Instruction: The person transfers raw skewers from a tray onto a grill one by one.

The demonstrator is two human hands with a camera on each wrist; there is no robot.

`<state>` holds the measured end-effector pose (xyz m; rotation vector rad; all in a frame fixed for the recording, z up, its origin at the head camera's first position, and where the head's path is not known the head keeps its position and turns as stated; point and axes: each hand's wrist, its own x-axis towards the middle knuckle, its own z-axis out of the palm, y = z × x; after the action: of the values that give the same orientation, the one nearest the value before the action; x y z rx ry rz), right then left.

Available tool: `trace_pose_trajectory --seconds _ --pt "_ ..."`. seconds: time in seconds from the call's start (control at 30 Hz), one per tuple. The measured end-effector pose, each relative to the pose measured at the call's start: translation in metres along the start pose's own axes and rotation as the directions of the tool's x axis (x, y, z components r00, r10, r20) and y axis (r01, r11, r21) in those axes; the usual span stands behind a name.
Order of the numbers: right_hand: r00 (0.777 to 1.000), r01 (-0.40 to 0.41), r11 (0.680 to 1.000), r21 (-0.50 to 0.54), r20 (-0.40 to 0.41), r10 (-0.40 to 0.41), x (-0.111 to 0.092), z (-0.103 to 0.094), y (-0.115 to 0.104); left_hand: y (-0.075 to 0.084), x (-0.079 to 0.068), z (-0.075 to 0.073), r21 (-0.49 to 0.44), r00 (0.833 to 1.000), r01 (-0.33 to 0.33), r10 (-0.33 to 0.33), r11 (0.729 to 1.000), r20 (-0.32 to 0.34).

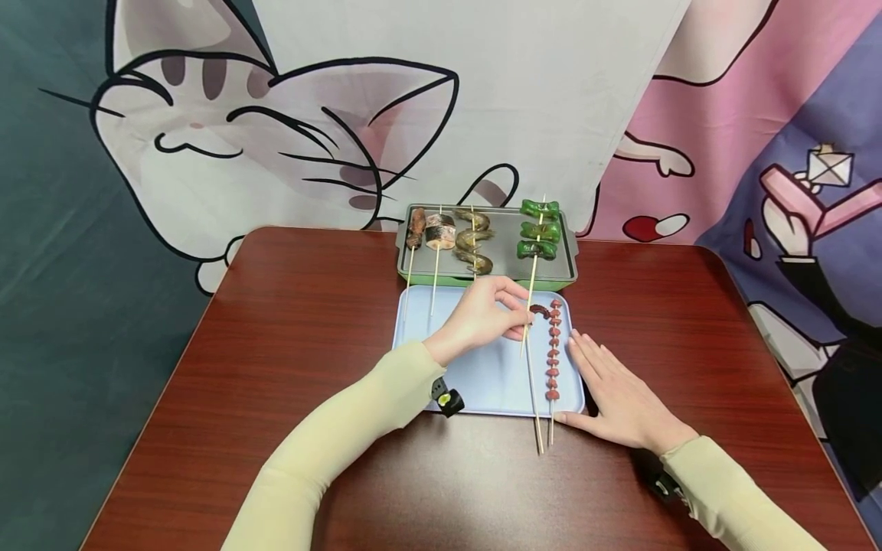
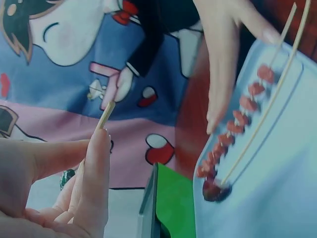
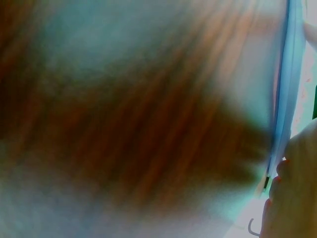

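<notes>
My left hand (image 1: pixel 485 310) pinches the bare stick of a green pepper skewer (image 1: pixel 538 231) between thumb and fingertips. Its three pepper pieces overlap the right side of a grey grill pan (image 1: pixel 506 252) in the head view. Flat on the table beside the blue tray (image 1: pixel 475 386) lies my right hand (image 1: pixel 623 398), fingers straight along the tray's right rim. On that tray are a skewer of small red pieces (image 1: pixel 553 352) and another with a dark curled piece (image 1: pixel 540 311). In the left wrist view the pinched stick end (image 2: pixel 106 116) points up.
On the pan's left lie a brown meat skewer (image 1: pixel 416 228), a skewer with a pale, dark-skinned chunk (image 1: pixel 439 231) and a shrimp skewer (image 1: pixel 473 241). The pan stands behind the tray on a reddish-brown table (image 1: pixel 289 329). Cartoon-printed cloth (image 1: pixel 537 99) hangs behind.
</notes>
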<state>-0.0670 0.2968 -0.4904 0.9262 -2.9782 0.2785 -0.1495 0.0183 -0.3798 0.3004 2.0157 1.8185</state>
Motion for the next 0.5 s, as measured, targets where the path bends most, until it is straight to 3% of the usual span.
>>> trace_pose_trajectory --seconds 0.1,0.3,0.5 --pt "1.000 -0.001 1.000 -0.003 0.001 0.001 0.001 0.000 0.000 0.001 0.011 0.000 0.037 0.999 0.008 -0.007 0.999 -0.040" --pt "1.000 0.003 1.000 -0.004 0.000 -0.003 0.001 0.001 0.000 -0.002 0.033 -0.004 0.009 0.993 0.071 -0.069 0.997 -0.098" --pt "1.000 0.018 1.000 -0.001 -0.021 -0.018 0.000 0.002 0.001 -0.001 0.049 -0.005 0.003 0.968 0.172 -0.168 0.985 -0.186"
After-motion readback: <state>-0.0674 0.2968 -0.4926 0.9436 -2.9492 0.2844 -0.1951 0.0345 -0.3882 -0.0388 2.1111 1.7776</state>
